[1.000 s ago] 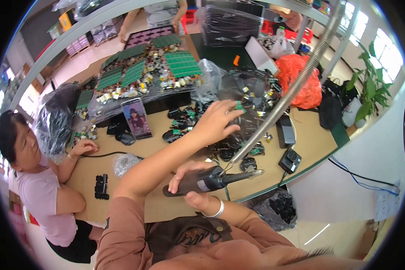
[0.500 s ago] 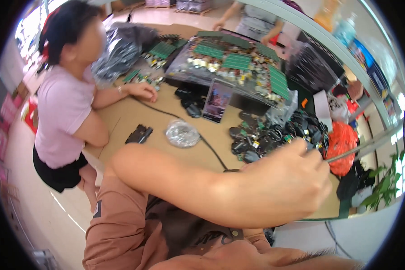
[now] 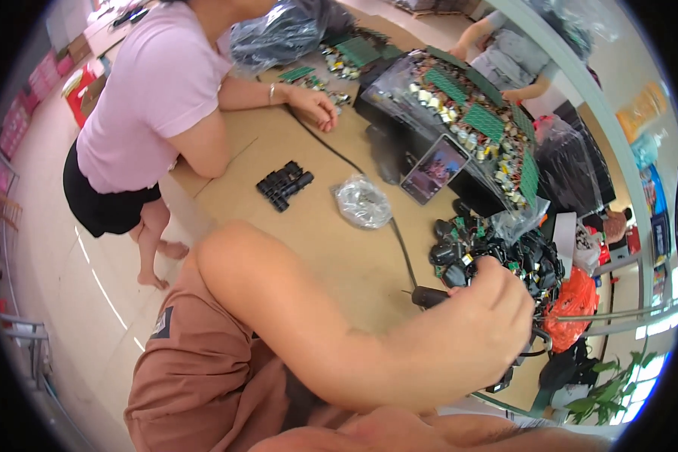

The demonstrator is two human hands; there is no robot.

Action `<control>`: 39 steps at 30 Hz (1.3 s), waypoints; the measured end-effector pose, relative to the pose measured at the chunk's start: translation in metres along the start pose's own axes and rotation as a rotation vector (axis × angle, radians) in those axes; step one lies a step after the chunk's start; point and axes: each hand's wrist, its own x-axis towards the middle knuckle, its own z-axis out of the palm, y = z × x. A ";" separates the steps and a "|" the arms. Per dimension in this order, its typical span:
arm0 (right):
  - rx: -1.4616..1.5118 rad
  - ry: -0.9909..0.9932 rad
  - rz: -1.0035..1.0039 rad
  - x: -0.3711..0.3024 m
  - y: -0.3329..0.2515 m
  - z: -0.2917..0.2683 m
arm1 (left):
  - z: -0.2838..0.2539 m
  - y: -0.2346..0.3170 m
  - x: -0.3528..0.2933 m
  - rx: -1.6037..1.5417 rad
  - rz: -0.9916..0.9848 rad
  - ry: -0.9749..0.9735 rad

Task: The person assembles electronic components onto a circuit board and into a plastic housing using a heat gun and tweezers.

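My left hand (image 3: 490, 320) is raised over the near right of the table, fingers curled closed and its back toward me. What lies inside its grip is hidden. Beside its thumb side a black cylindrical handle (image 3: 429, 297) with a thin tip sticks out, touching a fingertip; I cannot tell which hand that fingertip belongs to. A black cable (image 3: 403, 248) runs toward the handle. Just beyond the hand lies a heap of black plastic parts with wires and small green boards (image 3: 459, 248). My right hand cannot be seen.
A clear plastic-wrapped roll (image 3: 363, 202), black plastic parts (image 3: 284, 184) and a propped phone (image 3: 435, 169) are on the brown tabletop (image 3: 316, 248). Green circuit boards (image 3: 482, 122) cover a box behind. A red bag (image 3: 572, 309) hangs right. A co-worker's hand (image 3: 316, 109) rests at left; another person stands across.
The view has turned, so the tabletop things sit farther right and tilted. My left hand stays closed, lower against the heap, and more of the black handle shows beside it.
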 end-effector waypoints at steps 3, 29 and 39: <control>0.114 0.016 -0.007 -0.004 0.010 0.002 | 0.000 -0.009 -0.036 -0.091 -0.172 -0.119; -0.266 -0.030 0.098 0.000 0.007 0.025 | 0.191 -0.174 -0.155 -0.091 -0.854 -0.355; -0.529 -0.089 0.178 0.010 0.019 0.017 | 0.319 -0.242 -0.090 -0.362 -0.835 -0.224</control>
